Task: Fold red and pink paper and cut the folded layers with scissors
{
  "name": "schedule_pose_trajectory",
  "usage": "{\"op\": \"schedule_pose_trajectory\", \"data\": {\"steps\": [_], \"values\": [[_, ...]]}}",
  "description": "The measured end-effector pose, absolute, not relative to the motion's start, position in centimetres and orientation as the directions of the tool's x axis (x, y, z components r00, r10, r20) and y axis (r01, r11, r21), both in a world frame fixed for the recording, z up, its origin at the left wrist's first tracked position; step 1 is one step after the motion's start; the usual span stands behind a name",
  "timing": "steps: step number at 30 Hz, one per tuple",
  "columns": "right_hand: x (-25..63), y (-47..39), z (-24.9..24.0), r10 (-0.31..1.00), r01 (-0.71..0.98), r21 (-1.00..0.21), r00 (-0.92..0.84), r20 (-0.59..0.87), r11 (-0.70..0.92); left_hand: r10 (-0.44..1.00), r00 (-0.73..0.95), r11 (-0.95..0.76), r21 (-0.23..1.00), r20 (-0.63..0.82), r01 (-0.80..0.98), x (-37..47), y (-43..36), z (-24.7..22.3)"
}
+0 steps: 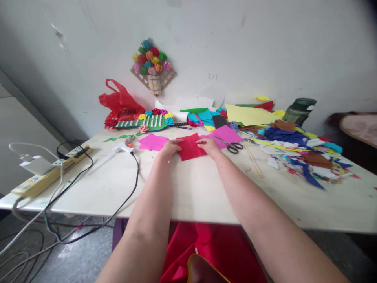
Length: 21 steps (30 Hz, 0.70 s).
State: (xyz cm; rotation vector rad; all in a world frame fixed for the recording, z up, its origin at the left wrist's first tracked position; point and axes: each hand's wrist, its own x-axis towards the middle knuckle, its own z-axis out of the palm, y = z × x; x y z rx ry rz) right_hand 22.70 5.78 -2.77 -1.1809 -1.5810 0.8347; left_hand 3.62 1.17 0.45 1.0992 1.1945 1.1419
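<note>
A red square sheet (192, 147) lies on the white table (194, 192), spanned between my two hands. My left hand (172, 150) pinches its left edge, beside a pink sheet (153, 142). At its right edge, my right hand (207, 145) holds the sheet between closed fingers. Behind that hand is a larger pink sheet (225, 134). Scissors with black handles (234, 147) rest partly on this pink sheet, just right of my right hand.
Left are a glue gun (122, 147) with a black cord and a power strip (32, 186). A wooden stick (253, 160) and heaped paper scraps (306, 149) lie right. Behind stand a red bag (122, 102), a flowered green craft (156, 122) and a dark bottle (299, 111).
</note>
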Motion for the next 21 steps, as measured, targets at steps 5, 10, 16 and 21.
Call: {"op": "schedule_pose_trajectory", "data": {"steps": [5, 10, 16, 21], "values": [[22.69, 5.83, -2.91, 0.953, 0.302, -0.904, -0.079, 0.293, 0.303, 0.997, 0.028, 0.069, 0.991, -0.066, -0.111, 3.76, 0.72, 0.76], [22.68, 6.02, -3.1, 0.95, 0.299, -0.901, -0.082, 0.303, 0.313, 0.996, 0.06, 0.07, 0.993, -0.065, -0.093, 3.56, 0.75, 0.7], [22.64, 6.11, -3.17, 0.954, 0.304, -0.905, -0.084, 0.287, 0.299, 0.992, 0.086, 0.096, 0.992, -0.09, -0.075, 3.57, 0.67, 0.83], [22.59, 6.14, -3.17, 0.955, 0.294, -0.908, -0.085, 0.286, 0.298, 0.99, 0.099, 0.107, 0.992, -0.101, -0.066, 3.71, 0.36, 1.16]]}}
